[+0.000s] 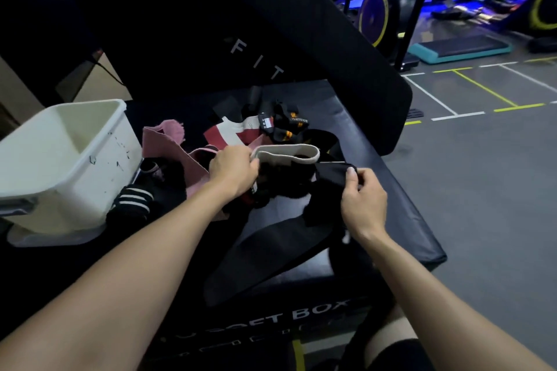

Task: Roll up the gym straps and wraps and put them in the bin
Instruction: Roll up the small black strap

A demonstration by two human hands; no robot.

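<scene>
Right hand (363,200) pinches the end of a long black fabric wrap (271,250) draped over the black padded box (407,220); left hand (233,172) grips a cream webbing strap (286,152); likely light, limp, best rolled from an end.

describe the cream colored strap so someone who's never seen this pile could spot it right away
On the black soft box, right of the white bin, lies a heap of straps. The cream strap arches between the hands, its end gripped by the left hand. It is the only plain pale band; its neighbours are pink, red-and-white or black.
</scene>
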